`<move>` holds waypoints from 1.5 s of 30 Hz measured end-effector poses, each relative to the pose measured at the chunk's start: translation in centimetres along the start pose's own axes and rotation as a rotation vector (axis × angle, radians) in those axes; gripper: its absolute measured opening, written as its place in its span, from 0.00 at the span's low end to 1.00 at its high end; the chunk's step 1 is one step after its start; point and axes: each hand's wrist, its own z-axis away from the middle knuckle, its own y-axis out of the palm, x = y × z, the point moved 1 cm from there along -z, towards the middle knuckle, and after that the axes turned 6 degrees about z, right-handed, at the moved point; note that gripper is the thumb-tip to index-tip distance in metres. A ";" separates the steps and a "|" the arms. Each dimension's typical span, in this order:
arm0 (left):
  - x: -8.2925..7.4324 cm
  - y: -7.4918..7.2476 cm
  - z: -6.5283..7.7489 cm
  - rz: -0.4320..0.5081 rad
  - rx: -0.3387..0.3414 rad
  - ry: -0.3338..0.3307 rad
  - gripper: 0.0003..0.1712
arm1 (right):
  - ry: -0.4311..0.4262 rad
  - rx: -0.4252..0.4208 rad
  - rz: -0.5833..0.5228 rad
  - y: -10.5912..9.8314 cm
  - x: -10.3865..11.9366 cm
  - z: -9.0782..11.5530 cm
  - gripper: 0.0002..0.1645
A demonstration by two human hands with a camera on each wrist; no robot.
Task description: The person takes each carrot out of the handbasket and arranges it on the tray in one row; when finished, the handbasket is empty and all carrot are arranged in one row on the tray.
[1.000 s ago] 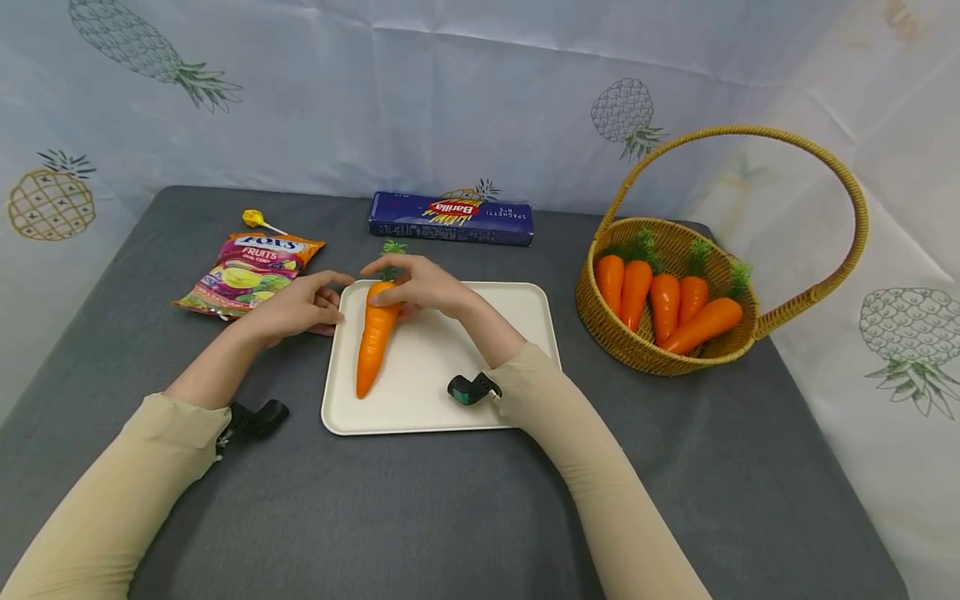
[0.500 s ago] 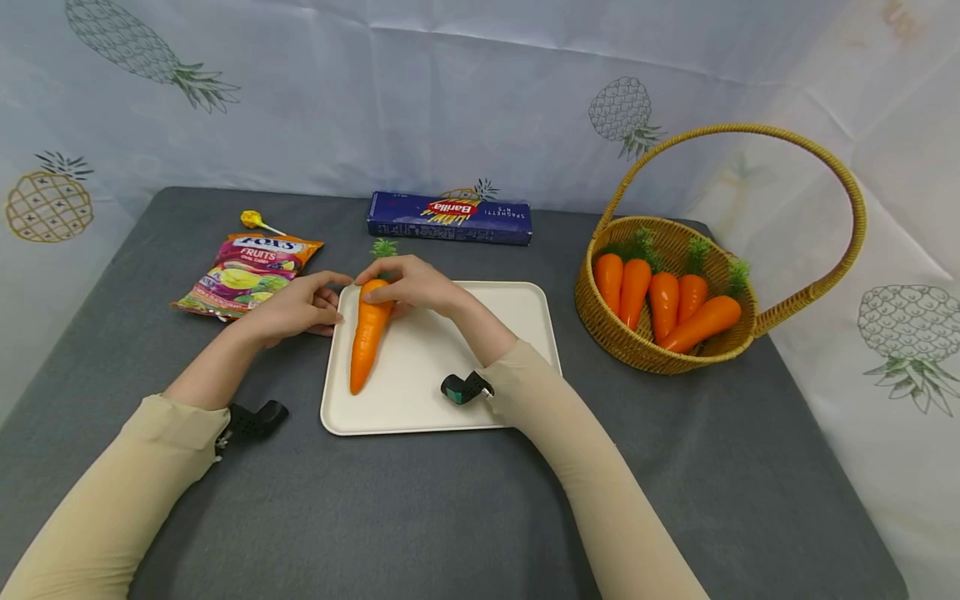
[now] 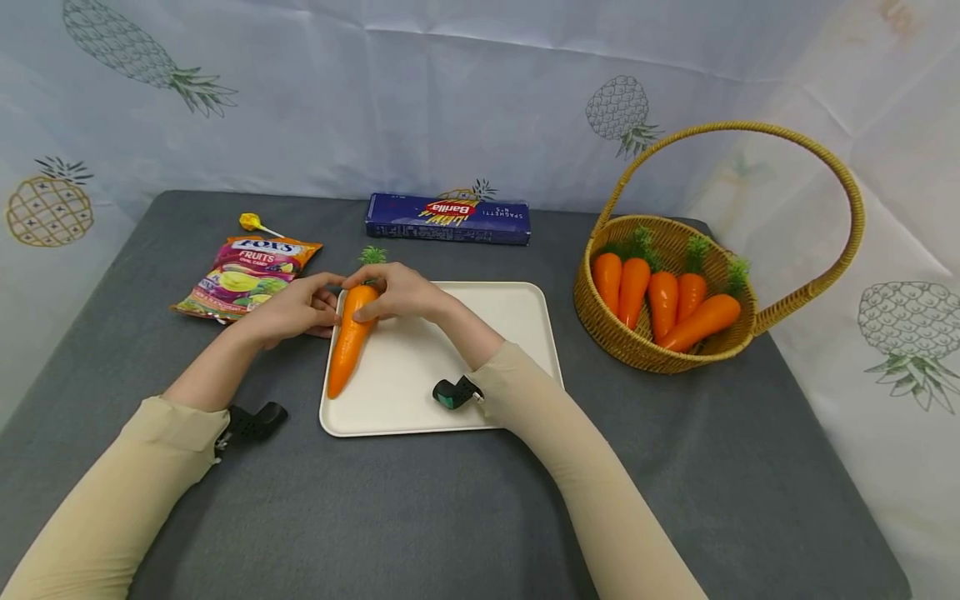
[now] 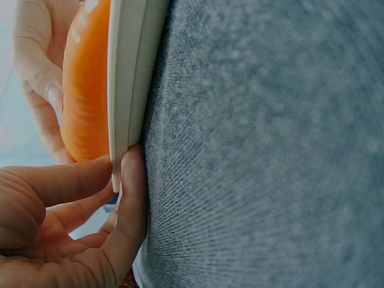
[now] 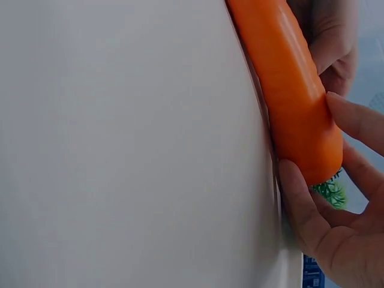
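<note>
An orange carrot (image 3: 347, 346) with a green leafy top lies along the left side of a cream rectangular tray (image 3: 427, 375). My right hand (image 3: 401, 292) grips the carrot's thick end, near the leaves; in the right wrist view the thumb and fingers stand on either side of the carrot (image 5: 294, 90). At the tray's upper left corner, my left hand (image 3: 294, 310) pinches the rim. The left wrist view has its thumb and a finger on opposite faces of the tray edge (image 4: 127, 84). Part of the leafy top is hidden behind the right hand.
A wicker basket (image 3: 615, 346) with a tall handle stands at the right, holding several carrots (image 3: 663, 304). Behind the tray lies a blue spaghetti box (image 3: 450, 220). A candy bag (image 3: 247, 279) and a yellow lollipop (image 3: 251, 222) lie at the back left.
My right hand has moved left with the carrot, from farther inside the tray to beside its left rim. The left hand has stayed at the tray's corner.
</note>
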 end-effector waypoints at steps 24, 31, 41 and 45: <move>0.0 0.0 0.0 0.004 0.004 0.012 0.34 | -0.004 -0.007 -0.090 -0.7 0.4 1.0 0.24; 0.0 0.0 -0.1 0.007 0.005 0.013 0.34 | -0.017 -0.026 -0.115 -2.4 0.6 2.1 0.25; 0.0 0.1 0.0 0.000 -0.004 0.010 0.34 | -0.093 -0.075 -0.104 -4.8 1.6 4.0 0.25; 0.0 0.1 0.0 -0.001 -0.008 0.015 0.34 | -0.123 -0.117 -0.094 -5.8 2.2 5.2 0.23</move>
